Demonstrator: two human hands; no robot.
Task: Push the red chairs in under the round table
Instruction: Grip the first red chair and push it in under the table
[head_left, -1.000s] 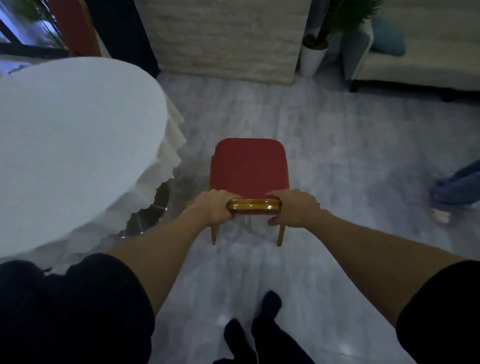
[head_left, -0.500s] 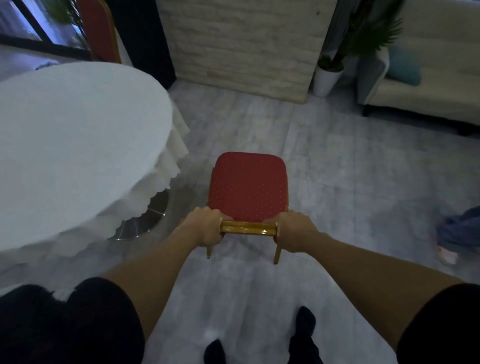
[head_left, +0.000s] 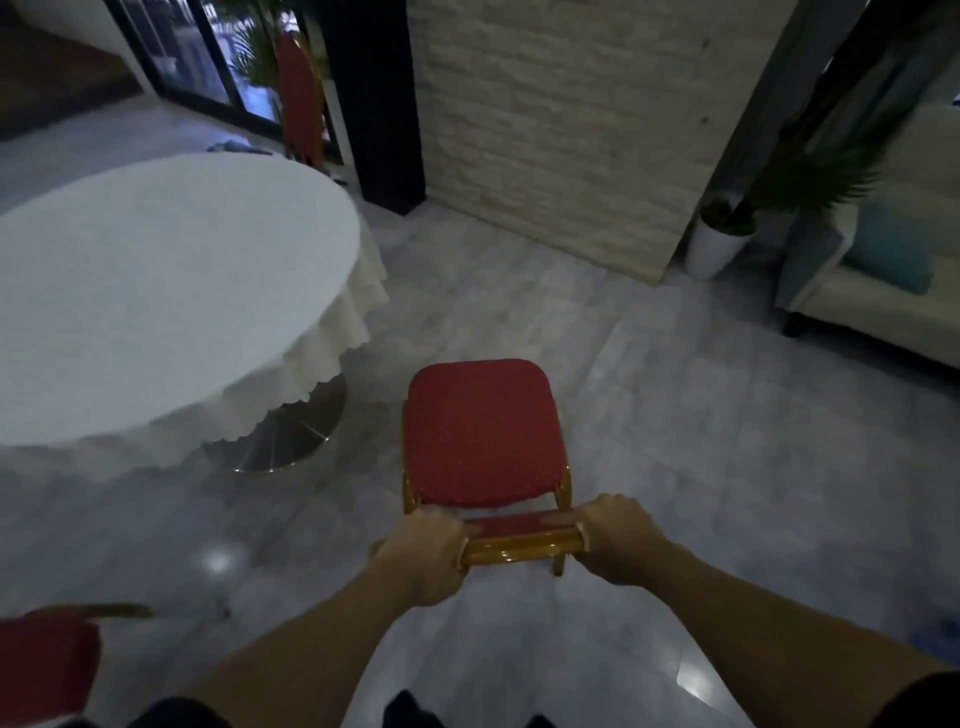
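Note:
A red chair (head_left: 480, 431) with a gold frame stands on the grey floor right in front of me, its seat pointing away. My left hand (head_left: 423, 551) and my right hand (head_left: 621, 540) each grip an end of the gold top rail of its backrest. The round table (head_left: 156, 296), covered by a white cloth, stands to the left of the chair, with its shiny metal base (head_left: 291, 426) showing under the cloth. A gap of bare floor lies between the chair and the table. Part of a second red chair (head_left: 47, 660) shows at the lower left edge.
A stone-faced wall (head_left: 571, 119) rises straight ahead. A white potted plant (head_left: 714, 249) and a pale sofa (head_left: 883, 291) stand at the right. A stack of red chairs (head_left: 298, 104) stands by the glass doors at the back left.
The view has tilted up and the chair now sits farther right of the table. Both hands keep their grip on the backrest rail. A second red chair has come into view at lower left.

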